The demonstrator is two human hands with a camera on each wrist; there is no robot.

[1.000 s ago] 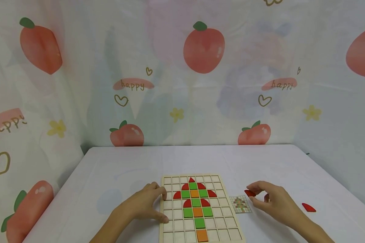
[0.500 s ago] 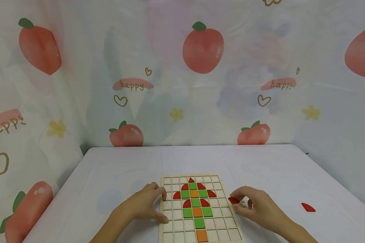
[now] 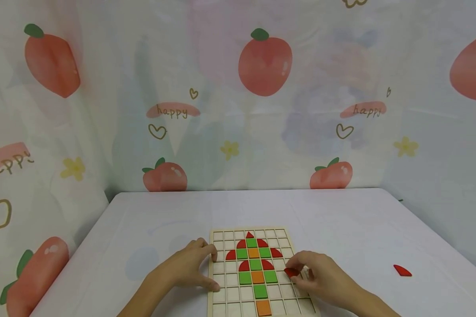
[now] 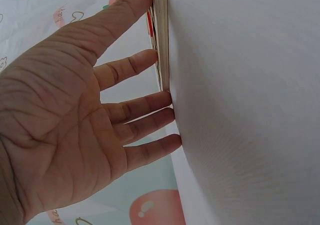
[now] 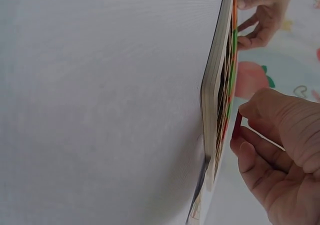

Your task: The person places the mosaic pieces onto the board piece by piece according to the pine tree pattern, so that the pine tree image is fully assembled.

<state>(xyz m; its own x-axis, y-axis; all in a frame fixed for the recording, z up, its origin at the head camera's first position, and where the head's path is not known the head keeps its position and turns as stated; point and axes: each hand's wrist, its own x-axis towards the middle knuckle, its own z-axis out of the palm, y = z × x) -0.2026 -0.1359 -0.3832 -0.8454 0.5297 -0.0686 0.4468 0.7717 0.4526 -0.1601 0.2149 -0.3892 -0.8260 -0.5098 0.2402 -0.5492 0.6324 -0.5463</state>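
A wooden grid board (image 3: 232, 295) lies on the table, with green, orange and red tiles forming a tree shape in its cells. My left hand (image 3: 186, 264) rests at the board's left edge; in the left wrist view its fingers (image 4: 145, 105) are fairly straight, some touching the wooden edge. Over the board's right part, my right hand (image 3: 325, 277) pinches a red quarter-round tile (image 3: 291, 272) between thumb and fingers. The right wrist view shows this red tile (image 5: 237, 126) edge-on, apart from the board. My right hand hides the small pattern card in the head view.
Another red tile (image 3: 402, 270) lies loose on the white table (image 3: 341, 215), right of my right hand. Behind the table hangs a fruit-printed cloth (image 3: 222, 119), which also covers the sides.
My right hand has moved left with the red tile, from beside the pattern card to over the board's right part, covering the card. My left hand has stayed at the board's edge.
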